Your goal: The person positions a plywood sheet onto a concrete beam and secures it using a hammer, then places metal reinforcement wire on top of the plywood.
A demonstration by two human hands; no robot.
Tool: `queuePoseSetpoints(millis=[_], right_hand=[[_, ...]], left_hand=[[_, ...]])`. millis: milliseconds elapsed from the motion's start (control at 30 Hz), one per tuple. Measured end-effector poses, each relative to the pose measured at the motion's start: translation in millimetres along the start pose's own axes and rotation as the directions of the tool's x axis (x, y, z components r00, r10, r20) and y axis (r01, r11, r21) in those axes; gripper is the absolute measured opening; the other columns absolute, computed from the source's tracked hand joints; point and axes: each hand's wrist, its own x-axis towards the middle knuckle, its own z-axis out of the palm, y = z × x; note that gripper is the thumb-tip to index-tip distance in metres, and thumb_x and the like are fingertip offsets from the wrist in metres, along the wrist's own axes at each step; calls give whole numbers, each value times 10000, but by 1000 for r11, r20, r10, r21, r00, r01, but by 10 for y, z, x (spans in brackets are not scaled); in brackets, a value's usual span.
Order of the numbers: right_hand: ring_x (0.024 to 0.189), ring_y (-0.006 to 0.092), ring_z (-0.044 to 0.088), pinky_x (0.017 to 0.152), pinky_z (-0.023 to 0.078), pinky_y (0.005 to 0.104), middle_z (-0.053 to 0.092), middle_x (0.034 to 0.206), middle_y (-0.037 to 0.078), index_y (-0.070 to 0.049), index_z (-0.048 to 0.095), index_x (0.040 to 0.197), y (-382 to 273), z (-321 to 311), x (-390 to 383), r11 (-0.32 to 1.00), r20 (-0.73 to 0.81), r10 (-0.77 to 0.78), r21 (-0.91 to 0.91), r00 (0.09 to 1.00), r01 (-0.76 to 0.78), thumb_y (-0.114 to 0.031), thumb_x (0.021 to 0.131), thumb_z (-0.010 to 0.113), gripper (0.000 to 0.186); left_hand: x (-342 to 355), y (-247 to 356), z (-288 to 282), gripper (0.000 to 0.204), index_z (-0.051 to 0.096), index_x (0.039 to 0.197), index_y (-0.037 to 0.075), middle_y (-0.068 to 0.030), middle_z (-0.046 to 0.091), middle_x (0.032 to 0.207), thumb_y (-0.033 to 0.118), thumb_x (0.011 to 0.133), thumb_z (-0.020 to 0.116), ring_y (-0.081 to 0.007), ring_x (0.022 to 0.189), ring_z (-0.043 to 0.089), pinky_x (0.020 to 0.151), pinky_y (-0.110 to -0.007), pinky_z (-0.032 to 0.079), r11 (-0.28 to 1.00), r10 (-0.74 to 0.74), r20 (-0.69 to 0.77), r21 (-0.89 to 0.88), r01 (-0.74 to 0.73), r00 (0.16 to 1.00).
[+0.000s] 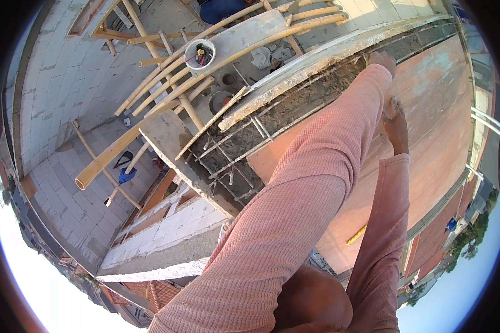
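Note:
My left hand [382,61], at the end of a pink ribbed sleeve, is at the far part of a narrow trench of wet grey concrete [339,77]. Its fingers are mostly hidden, so what it touches is unclear. Steel reinforcing bars [261,145] run along the trench and lie bare at its near end. Closer to me, my right hand [395,119] lies against the large reddish-brown panel [428,127], fingers stretched out, holding nothing I can see. A rough-edged, concrete-smeared board [294,83] lines the trench's other side.
Left of the trench there is a drop into block-walled rooms [61,83]. Bamboo poles [166,105] carry a plank with a white bucket [200,54] of tools. A yellow strip [356,235] lies on the panel. Metal bars [486,119] jut out at the right edge.

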Motion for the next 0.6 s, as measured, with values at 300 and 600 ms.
queuePoseSetpoints(millis=[300,600], right_hand=[[1407,402,359,1129,367,414,349,1517,291,29,310,1503,-17,-189,79,999,166,1,-52,986,8,-289,838,737,852],[1182,430,584,961,475,477,573,1267,349,73,490,1333,-132,-291,260,993,291,-2,-114,957,37,-401,824,741,739]], left_hand=[[-248,95,51,220,711,1023,42,-120,687,1063,161,883,592,-290,1074,656,783,-417,558,976,216,-224,56,-208,950],[-674,433,282,235,629,1023,11,-172,565,1189,155,838,609,-328,1185,519,943,-435,485,930,-32,-752,-264,-256,658]])
